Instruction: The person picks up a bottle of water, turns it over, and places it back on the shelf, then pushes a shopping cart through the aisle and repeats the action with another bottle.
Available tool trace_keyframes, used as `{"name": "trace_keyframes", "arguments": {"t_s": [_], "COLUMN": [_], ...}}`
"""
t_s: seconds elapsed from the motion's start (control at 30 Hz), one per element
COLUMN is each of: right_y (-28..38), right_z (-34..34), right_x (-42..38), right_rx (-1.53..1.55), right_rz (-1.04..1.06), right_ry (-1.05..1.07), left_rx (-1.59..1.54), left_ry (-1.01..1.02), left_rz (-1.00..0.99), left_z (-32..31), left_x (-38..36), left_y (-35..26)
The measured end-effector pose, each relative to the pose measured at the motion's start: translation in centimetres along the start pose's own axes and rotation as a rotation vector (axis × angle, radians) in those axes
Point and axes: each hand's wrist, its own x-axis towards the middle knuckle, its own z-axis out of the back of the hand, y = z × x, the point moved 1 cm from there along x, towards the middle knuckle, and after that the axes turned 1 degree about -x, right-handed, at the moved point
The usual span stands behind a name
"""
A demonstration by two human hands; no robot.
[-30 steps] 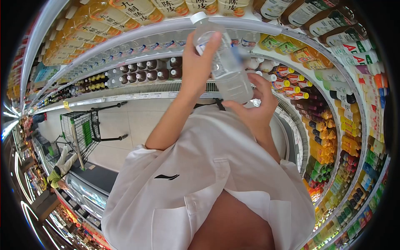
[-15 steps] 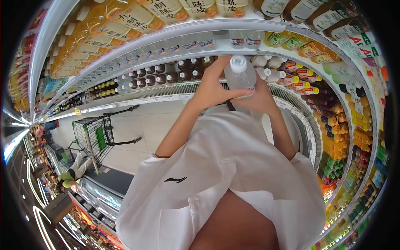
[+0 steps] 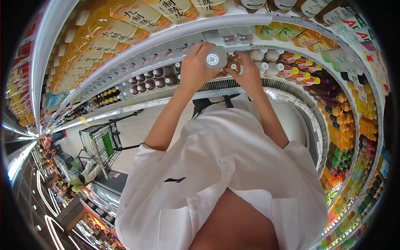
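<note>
My left hand (image 3: 195,66) is wrapped round a clear plastic bottle (image 3: 219,53), its round white cap turned up towards me. Beside it, my right hand (image 3: 250,71) is off the bottle, thumb and forefinger apart and curved. Between the hands show brown-topped bottles (image 3: 234,66) on the lower shelf, overlapped by my right thumb and fingers in this view. Both hands are out in front of the shelf edge, with clear water bottles (image 3: 245,34) standing just above them.
Large orange drink bottles (image 3: 141,16) line the upper shelf. Dark-capped bottles (image 3: 160,73) stand low on the left, yellow-capped ones (image 3: 306,76) on the right. A green and black shopping cart (image 3: 100,143) stands in the aisle at left, a person (image 3: 81,183) beyond it.
My right hand has let go of the bottle and opened beside it. My left hand has moved left and up with the bottle, its cap now facing me more directly.
</note>
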Motion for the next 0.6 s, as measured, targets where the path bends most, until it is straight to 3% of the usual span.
{"name": "trace_keyframes", "arguments": {"t_s": [0.03, 0.1, 0.13, 0.2, 0.5, 0.6], "right_y": [-0.3, -1.0, -1.2, -1.7, -0.3, -0.8], "right_z": [0.6, 2.0, 2.8, 4.1, 5.7, 4.9], "right_x": [0.0, 0.3, 0.3, 0.1, -1.9, -2.7], "right_rx": [-0.002, 0.094, 0.094, 0.008, -0.195, -0.225], "right_rz": [-0.003, -0.161, -0.163, -0.171, -0.17, -0.074], "right_ry": [-0.003, 0.2, 0.197, 0.406, 0.718, 0.679], "left_rx": [0.033, 0.153, 0.153, 0.227, 0.417, 0.54], "left_ry": [-0.009, -0.052, -0.05, -0.064, -0.102, -0.065], "left_rz": [-0.056, -0.167, -0.169, -0.184, -0.254, -0.203], "left_z": [-0.1, -0.2, -0.2, -0.6, -2.6, -3.0], "left_x": [0.6, 1.5, 1.8, 2.4, 5.1, 6.2], "left_y": [0.6, 1.6, 1.8, 2.4, 6.5, 6.9]}}
